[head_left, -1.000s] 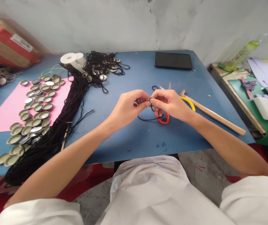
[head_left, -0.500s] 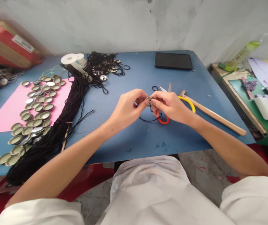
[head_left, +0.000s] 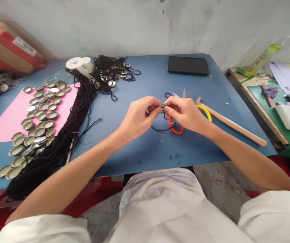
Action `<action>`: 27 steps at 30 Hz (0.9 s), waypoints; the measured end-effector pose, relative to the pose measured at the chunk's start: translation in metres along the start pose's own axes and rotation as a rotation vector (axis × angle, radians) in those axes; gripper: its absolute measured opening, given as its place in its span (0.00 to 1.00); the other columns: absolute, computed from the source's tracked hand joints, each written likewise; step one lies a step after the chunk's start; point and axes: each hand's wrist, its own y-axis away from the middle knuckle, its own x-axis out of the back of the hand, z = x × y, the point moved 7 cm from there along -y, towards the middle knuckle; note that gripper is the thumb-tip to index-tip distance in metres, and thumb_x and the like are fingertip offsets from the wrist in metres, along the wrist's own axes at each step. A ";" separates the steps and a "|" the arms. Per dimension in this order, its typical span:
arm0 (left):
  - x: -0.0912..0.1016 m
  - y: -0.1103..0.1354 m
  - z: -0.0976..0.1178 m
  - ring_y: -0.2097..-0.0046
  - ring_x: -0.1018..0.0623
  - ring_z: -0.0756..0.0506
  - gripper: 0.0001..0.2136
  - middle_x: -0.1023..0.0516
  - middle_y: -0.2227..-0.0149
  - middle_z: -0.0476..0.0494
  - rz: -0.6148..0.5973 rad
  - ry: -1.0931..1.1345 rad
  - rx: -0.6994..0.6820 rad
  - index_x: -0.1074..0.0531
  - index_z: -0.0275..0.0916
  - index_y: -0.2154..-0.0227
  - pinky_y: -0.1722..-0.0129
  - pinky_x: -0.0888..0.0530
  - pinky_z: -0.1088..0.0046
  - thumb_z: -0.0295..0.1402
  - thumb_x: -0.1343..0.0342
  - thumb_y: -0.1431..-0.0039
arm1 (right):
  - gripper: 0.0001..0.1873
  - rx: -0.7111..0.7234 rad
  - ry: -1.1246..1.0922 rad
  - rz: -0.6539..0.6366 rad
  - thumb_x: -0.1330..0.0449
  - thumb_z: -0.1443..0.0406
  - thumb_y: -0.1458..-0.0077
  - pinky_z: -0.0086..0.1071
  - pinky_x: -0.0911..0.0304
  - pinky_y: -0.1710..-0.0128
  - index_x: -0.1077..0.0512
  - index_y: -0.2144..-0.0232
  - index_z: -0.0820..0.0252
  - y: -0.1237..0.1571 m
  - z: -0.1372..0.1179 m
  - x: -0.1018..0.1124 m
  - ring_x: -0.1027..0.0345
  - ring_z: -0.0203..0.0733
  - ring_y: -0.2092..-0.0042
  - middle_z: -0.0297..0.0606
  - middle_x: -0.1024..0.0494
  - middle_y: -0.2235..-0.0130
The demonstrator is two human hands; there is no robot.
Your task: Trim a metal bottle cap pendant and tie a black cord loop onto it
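Note:
Between the fingertips of both hands is a bottle cap [head_left: 163, 108] with black cord on it. My left hand [head_left: 143, 113] pinches its left side, and a dark tip shows inside the curl of its fingers. My right hand [head_left: 184, 113] pinches the right side of the cap. Below the hands a loop of black cord [head_left: 161, 129] hangs over the blue table. Scissors with one red and one yellow handle [head_left: 177, 129] lie open beneath and behind my right hand, partly hidden by it.
Rows of bottle caps [head_left: 42, 116] lie on pink paper [head_left: 4, 125] at left, beside a bundle of black cords [head_left: 71, 125]. Behind are a white spool [head_left: 75, 63] and corded caps [head_left: 112, 83]. A black phone [head_left: 188, 65] and a wooden-handled tool [head_left: 236, 126] lie right.
Both hands stay in nearly the same place. The cap between the fingertips has tilted slightly, and the right fingers have shifted a little, with the cord below moving slightly.

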 end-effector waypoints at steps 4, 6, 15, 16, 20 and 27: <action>0.001 0.000 0.000 0.66 0.23 0.48 0.06 0.17 0.66 0.46 0.019 -0.032 -0.009 0.22 0.39 0.63 0.66 0.26 0.71 0.31 0.43 0.31 | 0.10 0.020 0.030 -0.009 0.40 0.59 0.28 0.39 0.30 0.62 0.26 0.62 0.55 -0.001 -0.002 0.002 0.25 0.43 0.68 0.34 0.21 0.70; 0.003 0.000 0.000 0.66 0.23 0.48 0.06 0.18 0.67 0.46 0.038 -0.037 -0.005 0.22 0.39 0.64 0.66 0.27 0.71 0.30 0.43 0.32 | 0.10 0.051 0.108 0.023 0.41 0.57 0.27 0.40 0.29 0.59 0.24 0.59 0.55 -0.002 -0.005 0.013 0.23 0.45 0.65 0.36 0.19 0.67; 0.010 -0.002 -0.002 0.65 0.22 0.47 0.05 0.18 0.66 0.46 0.086 -0.040 0.025 0.23 0.40 0.65 0.66 0.27 0.69 0.29 0.42 0.33 | 0.30 0.039 1.073 0.024 0.41 0.54 0.27 0.51 0.31 0.48 0.32 0.29 0.59 0.001 0.026 0.076 0.23 0.64 0.47 0.54 0.17 0.47; 0.011 -0.002 -0.002 0.65 0.22 0.47 0.05 0.18 0.66 0.46 0.090 -0.036 0.027 0.23 0.40 0.65 0.66 0.27 0.69 0.29 0.42 0.33 | 0.33 0.031 1.141 -0.015 0.41 0.54 0.27 0.51 0.32 0.48 0.34 0.27 0.61 0.002 0.033 0.074 0.23 0.65 0.47 0.55 0.17 0.47; 0.012 -0.003 -0.004 0.66 0.22 0.47 0.05 0.19 0.67 0.46 0.102 -0.022 0.035 0.23 0.40 0.65 0.66 0.27 0.70 0.29 0.42 0.32 | 0.42 0.027 1.276 -0.125 0.41 0.61 0.32 0.50 0.32 0.51 0.43 0.20 0.64 0.007 0.049 0.063 0.23 0.66 0.48 0.59 0.16 0.46; 0.013 -0.003 -0.005 0.66 0.24 0.47 0.05 0.19 0.67 0.46 0.106 -0.036 0.042 0.24 0.40 0.65 0.67 0.27 0.70 0.29 0.42 0.32 | 0.45 0.038 1.136 -0.141 0.50 0.75 0.34 0.40 0.32 0.59 0.47 0.18 0.55 0.005 0.037 0.053 0.25 0.54 0.57 0.47 0.16 0.57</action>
